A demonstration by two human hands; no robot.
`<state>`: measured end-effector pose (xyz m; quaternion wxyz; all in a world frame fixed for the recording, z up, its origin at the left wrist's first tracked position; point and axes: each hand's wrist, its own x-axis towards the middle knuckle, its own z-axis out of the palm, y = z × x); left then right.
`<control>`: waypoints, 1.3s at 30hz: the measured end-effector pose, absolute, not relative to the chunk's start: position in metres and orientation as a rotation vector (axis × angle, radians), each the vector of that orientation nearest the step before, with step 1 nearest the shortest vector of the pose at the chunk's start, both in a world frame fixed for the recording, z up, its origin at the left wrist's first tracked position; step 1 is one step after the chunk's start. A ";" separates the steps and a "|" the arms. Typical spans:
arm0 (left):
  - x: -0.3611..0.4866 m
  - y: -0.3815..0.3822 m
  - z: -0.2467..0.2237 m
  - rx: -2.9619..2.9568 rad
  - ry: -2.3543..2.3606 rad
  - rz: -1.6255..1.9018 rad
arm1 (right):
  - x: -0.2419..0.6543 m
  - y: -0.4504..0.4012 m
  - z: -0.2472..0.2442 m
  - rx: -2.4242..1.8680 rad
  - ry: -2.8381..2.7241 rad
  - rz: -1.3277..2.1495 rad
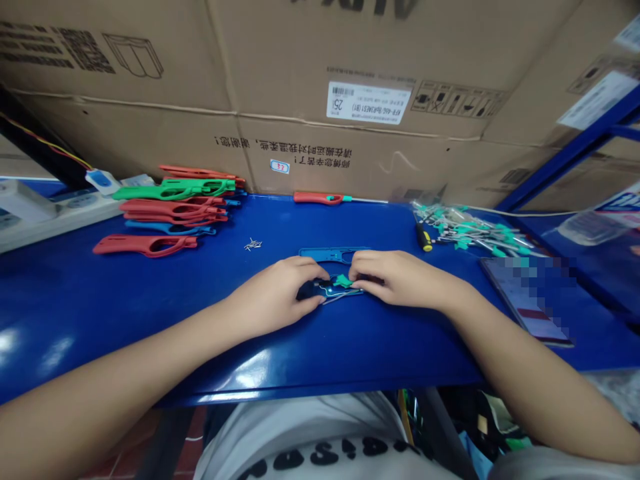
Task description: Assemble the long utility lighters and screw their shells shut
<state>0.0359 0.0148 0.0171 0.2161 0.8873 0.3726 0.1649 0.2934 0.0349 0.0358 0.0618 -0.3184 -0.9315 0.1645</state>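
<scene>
My left hand (287, 290) and my right hand (395, 277) meet over a small assembly at the middle of the blue table. Between them lies a blue casing half (330, 291) with a green part (343, 281), a dark part and thin metal pieces. The fingers of my left hand close round the casing's left end. My right hand pinches at its right side, by the green part. Just behind, another blue casing half (320, 255) lies flat, its right end partly behind my right hand.
Red, green and blue casings (150, 245) are piled at the left near a power strip (70, 217). Small screws (253, 245) lie left of centre. A red lighter (320, 198), screwdriver (424, 238), green-and-metal parts (480, 230) and tablet (525, 300) also lie there. A carton (300, 80) stands behind.
</scene>
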 end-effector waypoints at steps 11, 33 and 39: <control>0.035 0.020 0.008 2.375 1.047 0.511 | 0.282 0.033 0.023 -0.955 -2.796 0.538; 0.037 0.023 0.008 2.279 1.082 0.529 | 0.278 0.028 0.022 -0.844 -2.854 0.452; 0.037 0.019 0.010 2.398 1.043 0.505 | 0.277 0.027 0.023 -0.840 -2.913 0.345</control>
